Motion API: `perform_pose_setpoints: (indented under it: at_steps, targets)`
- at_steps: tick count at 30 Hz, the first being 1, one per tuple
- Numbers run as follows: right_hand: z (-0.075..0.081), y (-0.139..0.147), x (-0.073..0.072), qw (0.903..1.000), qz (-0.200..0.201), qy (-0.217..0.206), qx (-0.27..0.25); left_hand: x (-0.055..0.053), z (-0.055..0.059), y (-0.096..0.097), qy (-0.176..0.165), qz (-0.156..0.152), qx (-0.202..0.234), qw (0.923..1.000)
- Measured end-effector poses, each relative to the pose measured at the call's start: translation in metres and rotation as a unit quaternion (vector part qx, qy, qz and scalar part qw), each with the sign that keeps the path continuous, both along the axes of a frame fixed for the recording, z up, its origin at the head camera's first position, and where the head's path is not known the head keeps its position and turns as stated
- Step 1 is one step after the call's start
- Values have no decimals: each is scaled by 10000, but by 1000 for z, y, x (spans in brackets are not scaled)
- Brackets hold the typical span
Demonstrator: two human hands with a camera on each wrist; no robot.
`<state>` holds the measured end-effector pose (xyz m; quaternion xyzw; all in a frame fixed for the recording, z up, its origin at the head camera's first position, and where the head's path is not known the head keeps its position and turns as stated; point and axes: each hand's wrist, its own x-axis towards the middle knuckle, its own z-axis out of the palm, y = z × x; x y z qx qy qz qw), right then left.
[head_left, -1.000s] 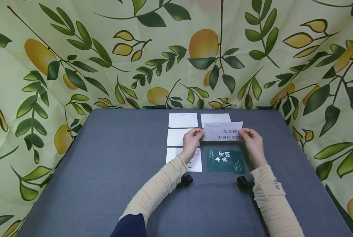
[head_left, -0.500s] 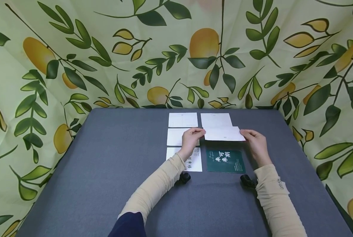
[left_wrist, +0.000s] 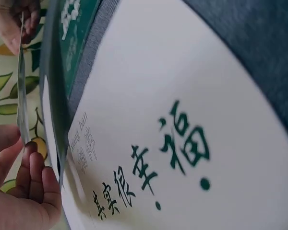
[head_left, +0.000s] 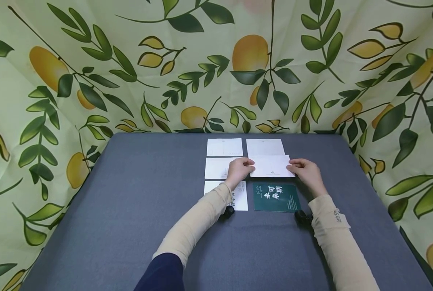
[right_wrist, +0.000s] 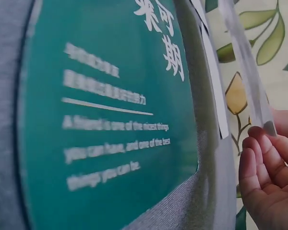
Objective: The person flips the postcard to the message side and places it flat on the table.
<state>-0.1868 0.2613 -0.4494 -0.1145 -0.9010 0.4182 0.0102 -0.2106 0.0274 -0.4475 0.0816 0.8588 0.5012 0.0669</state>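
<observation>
My left hand [head_left: 239, 171] and right hand [head_left: 307, 173] pinch a white postcard [head_left: 271, 166] by its left and right edges. Its mostly blank face is up, and it overlaps the near edge of another white postcard [head_left: 265, 146] in the head view. From both wrist views the held postcard [right_wrist: 247, 62] appears nearly edge-on, raised off the table, between thumb and fingers. Just in front of it lies a green postcard [head_left: 276, 198] with white lettering. Under my left forearm, a white postcard [left_wrist: 182, 96] with dark green characters is partly hidden in the head view.
Two more white postcards lie in the left column, one at the back [head_left: 224, 147] and one in the middle [head_left: 216, 168]. A grey cloth covers the table [head_left: 147, 194]. Behind it hangs a curtain [head_left: 202, 52] patterned with leaves and fruit.
The held postcard has turned from its lettered face to its mostly blank face. Since half a second ago it has come slightly nearer, and my right hand has shifted a little left.
</observation>
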Motion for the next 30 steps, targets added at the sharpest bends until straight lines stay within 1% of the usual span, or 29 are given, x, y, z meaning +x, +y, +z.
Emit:
perform_pose_setpoints:
  at_steps: [2,6,8,11,17,21,24,27,30]
  targets:
    - [1,0,-2,9999,113,-59,76,-1,1,2,39,-104,-289,9995]
    - [-2,2,-7,9988,405,-243,133,-4,2,4,188,-190,-786,9965]
    - [-4,2,-9,9978,529,-333,197,-5,2,6,313,-237,-1016,9941]
    - [-8,1,-11,9971,575,-426,265,-7,-2,8,433,-323,-1246,9907]
    - [-15,0,-14,9967,554,-519,273,-9,-7,11,476,-365,-1479,9872]
    - [-14,-1,-16,9971,553,-461,261,-10,-5,12,467,-336,-1495,9871]
    - [-12,-1,-19,9975,509,-448,218,-10,-3,15,559,-345,-1583,9852]
    - [-12,-1,-21,9968,469,-605,225,-8,-3,17,702,-441,-1883,9786]
    - [-12,-1,-21,9948,600,-745,354,-7,-4,19,802,-511,-2230,9702]
